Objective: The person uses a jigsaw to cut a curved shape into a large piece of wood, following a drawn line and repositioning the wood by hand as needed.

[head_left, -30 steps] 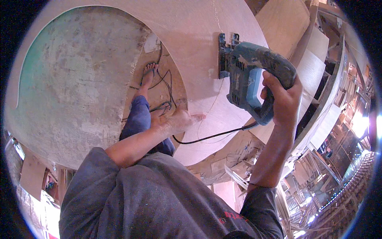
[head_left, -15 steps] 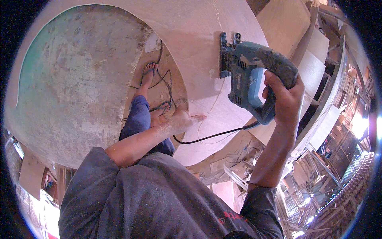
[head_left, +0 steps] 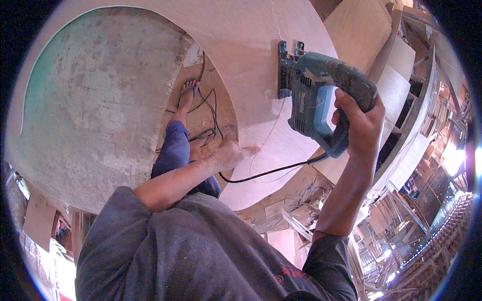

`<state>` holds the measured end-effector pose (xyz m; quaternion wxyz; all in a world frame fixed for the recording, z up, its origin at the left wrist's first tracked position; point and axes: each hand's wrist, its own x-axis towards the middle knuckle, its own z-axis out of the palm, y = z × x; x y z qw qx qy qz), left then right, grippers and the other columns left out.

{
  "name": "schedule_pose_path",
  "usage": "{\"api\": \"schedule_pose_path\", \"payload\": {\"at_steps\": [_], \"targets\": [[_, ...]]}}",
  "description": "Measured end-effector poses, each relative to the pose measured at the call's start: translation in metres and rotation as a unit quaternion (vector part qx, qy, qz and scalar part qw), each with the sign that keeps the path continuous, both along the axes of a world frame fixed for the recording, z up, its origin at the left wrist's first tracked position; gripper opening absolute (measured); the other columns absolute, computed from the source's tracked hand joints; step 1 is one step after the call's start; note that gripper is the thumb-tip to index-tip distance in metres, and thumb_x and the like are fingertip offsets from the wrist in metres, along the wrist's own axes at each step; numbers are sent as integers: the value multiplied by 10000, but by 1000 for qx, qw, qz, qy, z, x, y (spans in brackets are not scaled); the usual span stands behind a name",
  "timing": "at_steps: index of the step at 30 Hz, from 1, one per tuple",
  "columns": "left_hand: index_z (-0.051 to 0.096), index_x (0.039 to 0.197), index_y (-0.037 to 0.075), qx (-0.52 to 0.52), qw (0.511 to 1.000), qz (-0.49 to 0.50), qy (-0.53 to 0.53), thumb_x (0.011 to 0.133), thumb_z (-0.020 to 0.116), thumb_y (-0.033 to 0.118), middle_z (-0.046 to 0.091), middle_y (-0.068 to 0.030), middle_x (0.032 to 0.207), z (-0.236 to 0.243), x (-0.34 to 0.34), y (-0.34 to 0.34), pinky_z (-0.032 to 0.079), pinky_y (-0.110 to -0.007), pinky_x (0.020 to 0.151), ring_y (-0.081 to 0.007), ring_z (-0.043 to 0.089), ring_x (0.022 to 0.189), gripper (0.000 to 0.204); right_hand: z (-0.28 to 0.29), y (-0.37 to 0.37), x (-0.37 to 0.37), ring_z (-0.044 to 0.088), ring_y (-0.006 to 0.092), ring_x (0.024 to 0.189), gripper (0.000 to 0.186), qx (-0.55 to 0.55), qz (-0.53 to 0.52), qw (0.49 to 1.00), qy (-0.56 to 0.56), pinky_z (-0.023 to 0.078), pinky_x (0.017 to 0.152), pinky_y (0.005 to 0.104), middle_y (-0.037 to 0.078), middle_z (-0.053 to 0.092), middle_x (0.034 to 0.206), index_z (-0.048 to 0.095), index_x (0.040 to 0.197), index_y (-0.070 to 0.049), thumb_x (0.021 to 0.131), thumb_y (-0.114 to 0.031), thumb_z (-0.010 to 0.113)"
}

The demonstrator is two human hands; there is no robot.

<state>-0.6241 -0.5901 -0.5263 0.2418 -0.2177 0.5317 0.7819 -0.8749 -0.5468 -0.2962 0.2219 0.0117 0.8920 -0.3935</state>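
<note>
A teal power jigsaw (head_left: 314, 93) stands with its black base on a large curved plywood sheet (head_left: 251, 55). My right hand (head_left: 359, 118) is closed round its handle. My left hand (head_left: 231, 153) presses flat on the near edge of the same sheet, fingers pointing right. A thin pencil line (head_left: 273, 128) curves across the wood below the saw. The saw's black cord (head_left: 266, 173) runs from its rear down past my left hand. My feet in sandals (head_left: 188, 95) show below the sheet's cut edge.
A worn concrete floor (head_left: 95, 100) fills the left. Black cables (head_left: 208, 105) trail by my feet. More plywood panels (head_left: 361, 30) lean at the upper right. Timber offcuts and scraps (head_left: 296, 220) lie at the lower right, beside a wooden frame (head_left: 432, 220).
The jigsaw and my right hand have shifted slightly upward along the sheet. My left hand stays pressed in place.
</note>
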Motion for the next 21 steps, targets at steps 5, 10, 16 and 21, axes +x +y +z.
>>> {"api": "schedule_pose_path", "payload": {"at_steps": [5, 10, 16, 21], "targets": [[609, 1207, 0, -15, 999, 36, 25, 832, 775, 129, 683, -85, 1127, -4, 2, 3, 485, -317, 946, -178, 629, 1038, 429, -1, -2, 0, 581, 129, 528, 228, -2, 0, 1000, 6, 474, 476, 256, 65, 625, 738, 620, 976, 9, 833, -123, 740], [620, 1196, 9, -38, 999, 20, 6, 836, 766, 126, 692, -82, 1105, -1, 2, 1, 485, -314, 942, -179, 628, 1038, 406, 0, -4, -1, 581, 125, 539, 223, 1, 15, 1000, 12, 471, 481, 253, 58, 623, 737, 624, 973, 9, 840, -129, 735], [639, 1166, 10, 1, 1000, -14, -6, 830, 768, 156, 695, -89, 1090, 20, -8, -14, 484, -329, 936, -187, 634, 1019, 388, 1, -3, -2, 580, 124, 547, 224, 4, 15, 1000, 1, 468, 486, 253, 55, 622, 737, 627, 972, 13, 839, -132, 736], [638, 1175, -3, -8, 999, -15, -44, 830, 773, 180, 694, -109, 1109, 22, -8, -14, 487, -332, 935, -209, 642, 1017, 413, 1, -6, -4, 580, 123, 548, 227, 5, 26, 1000, 9, 468, 484, 254, 55, 625, 740, 631, 970, 14, 835, -132, 739]]}}
